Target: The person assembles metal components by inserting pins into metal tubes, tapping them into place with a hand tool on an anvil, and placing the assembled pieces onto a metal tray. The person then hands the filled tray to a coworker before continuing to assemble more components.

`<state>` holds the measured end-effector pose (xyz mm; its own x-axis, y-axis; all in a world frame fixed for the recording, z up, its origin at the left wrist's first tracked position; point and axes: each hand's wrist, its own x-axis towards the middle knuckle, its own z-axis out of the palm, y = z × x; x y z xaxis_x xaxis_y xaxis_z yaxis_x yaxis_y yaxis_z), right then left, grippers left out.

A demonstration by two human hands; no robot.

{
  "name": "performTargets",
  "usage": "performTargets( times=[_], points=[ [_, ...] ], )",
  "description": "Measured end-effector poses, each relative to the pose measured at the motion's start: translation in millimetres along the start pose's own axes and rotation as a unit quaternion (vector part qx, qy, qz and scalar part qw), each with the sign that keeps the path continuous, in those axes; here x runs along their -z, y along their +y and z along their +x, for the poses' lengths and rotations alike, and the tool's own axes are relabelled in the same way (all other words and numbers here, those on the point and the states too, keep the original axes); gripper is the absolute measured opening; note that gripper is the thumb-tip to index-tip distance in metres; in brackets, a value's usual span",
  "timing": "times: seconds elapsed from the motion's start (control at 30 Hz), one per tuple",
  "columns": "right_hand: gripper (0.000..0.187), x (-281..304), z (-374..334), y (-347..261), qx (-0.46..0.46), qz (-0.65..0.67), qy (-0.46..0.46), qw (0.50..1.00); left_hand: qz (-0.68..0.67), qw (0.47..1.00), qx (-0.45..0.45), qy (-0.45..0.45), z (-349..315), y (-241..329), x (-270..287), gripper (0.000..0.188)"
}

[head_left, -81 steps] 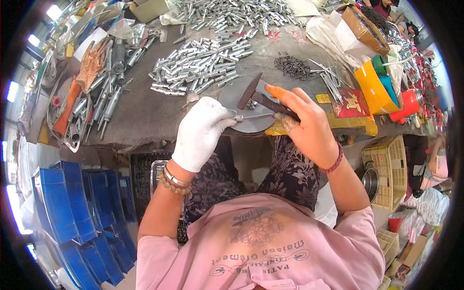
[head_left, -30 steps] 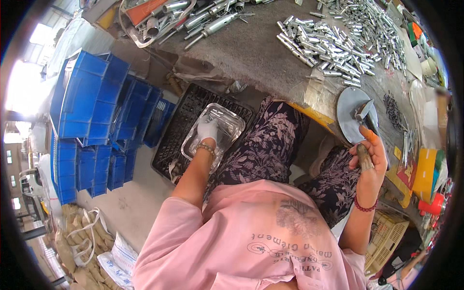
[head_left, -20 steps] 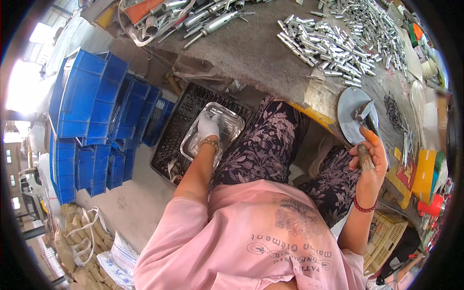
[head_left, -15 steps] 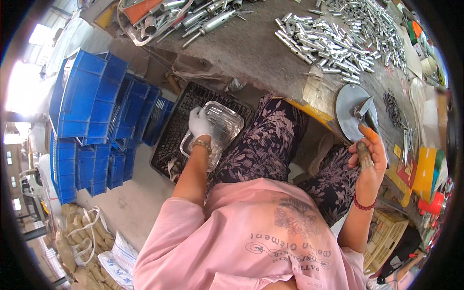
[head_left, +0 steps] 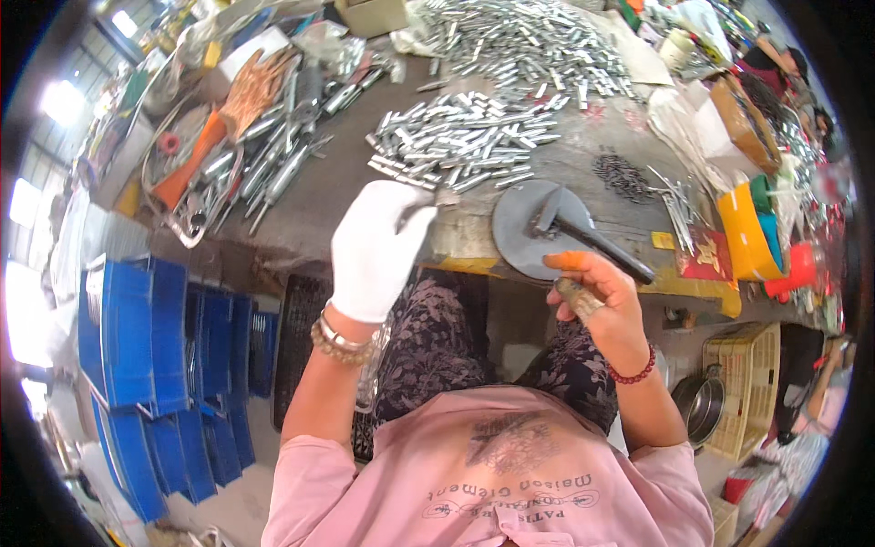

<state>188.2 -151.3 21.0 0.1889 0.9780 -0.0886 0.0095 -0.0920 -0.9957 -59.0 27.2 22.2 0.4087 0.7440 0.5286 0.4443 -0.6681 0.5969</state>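
Note:
My left hand (head_left: 378, 251), in a white glove, is over the bench's front edge, just below a pile of short silver metal tubes (head_left: 456, 137). Its fingers are bent and closed toward the thumb; whatever may be between them is hidden. My right hand (head_left: 602, 305) is held in front of a round grey metal plate (head_left: 515, 232). An orange cover is on its index finger and a worn wrap on its thumb. These two are apart, the other fingers are curled, and I see nothing held. A hammer (head_left: 602, 248) lies across the plate, its dark handle pointing right.
Small dark pins (head_left: 624, 178) and thin metal rods (head_left: 674, 202) lie right of the plate. Tools and an orange-handled item (head_left: 196, 159) crowd the bench's left. Blue bins (head_left: 141, 333) stand at left, beside a black crate (head_left: 301, 337). A yellow crate (head_left: 738, 392) is at right.
My left hand has risen from the foil tray in the black crate to the bench edge. The view has swung left and up over the bench. My right hand stays by the plate.

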Motion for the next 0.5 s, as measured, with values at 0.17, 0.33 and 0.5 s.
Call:
performTargets(
  times=[0.17,0.33,0.5],
  points=[
    [0.031,8.2,-12.7,-13.4,0.009,-0.027,0.046,0.999,0.113,0.982,-0.131,-0.071,42.7,-9.2,-51.4,0.019],
    [0.025,44.2,-23.3,-24.5,0.135,-0.256,0.114,0.95,0.171,0.967,-0.052,-0.183,62.1,-7.1,-59.1,0.02],
    [0.015,115.1,-5.5,-15.2,0.115,-0.54,0.311,0.773,0.18,0.963,-0.057,-0.19,57.9,-2.3,-60.9,0.017]
  ],
)
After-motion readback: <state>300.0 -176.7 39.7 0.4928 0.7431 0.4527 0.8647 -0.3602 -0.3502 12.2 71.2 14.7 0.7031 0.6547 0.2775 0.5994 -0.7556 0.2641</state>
